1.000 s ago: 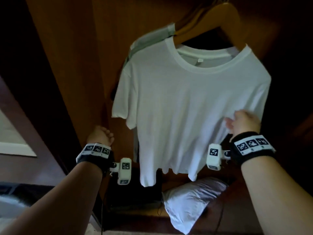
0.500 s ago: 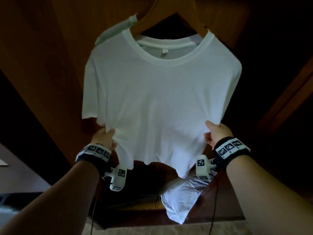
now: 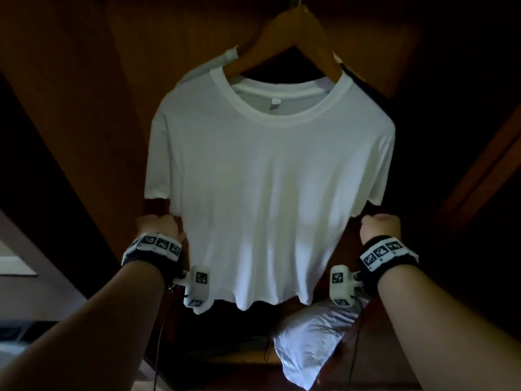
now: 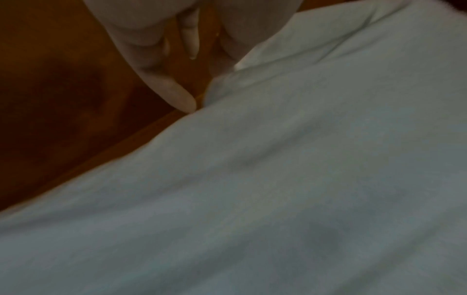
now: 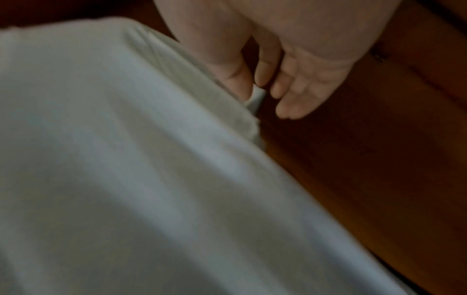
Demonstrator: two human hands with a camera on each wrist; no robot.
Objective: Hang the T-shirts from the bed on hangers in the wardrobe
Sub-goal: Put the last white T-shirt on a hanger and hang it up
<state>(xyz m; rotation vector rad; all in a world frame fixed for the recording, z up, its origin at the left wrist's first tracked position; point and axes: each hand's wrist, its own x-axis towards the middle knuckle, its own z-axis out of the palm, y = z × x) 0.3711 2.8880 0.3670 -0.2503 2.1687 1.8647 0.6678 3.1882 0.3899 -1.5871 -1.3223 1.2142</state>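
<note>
A white T-shirt (image 3: 267, 179) hangs on a wooden hanger (image 3: 298, 35) inside the wardrobe, its front facing me. My left hand (image 3: 160, 227) holds the shirt's left side edge below the sleeve; in the left wrist view its fingers (image 4: 177, 93) curl at the cloth's edge (image 4: 278, 159). My right hand (image 3: 379, 227) holds the right side edge. In the right wrist view the thumb and a fingertip (image 5: 237, 79) pinch a fold of the white cloth (image 5: 256, 97). The cloth is spread flat between both hands.
Behind the hanger at the left, part of another pale garment (image 3: 222, 60) shows. A white crumpled pillow or bag (image 3: 310, 342) lies on the wardrobe floor beside a dark box (image 3: 225, 328). Brown wooden wardrobe walls (image 3: 84, 122) stand close on both sides.
A second ago my left hand was off the shirt and my right hand only touched it. Both hands now grip its sides farther apart, and the shirt hangs squarer.
</note>
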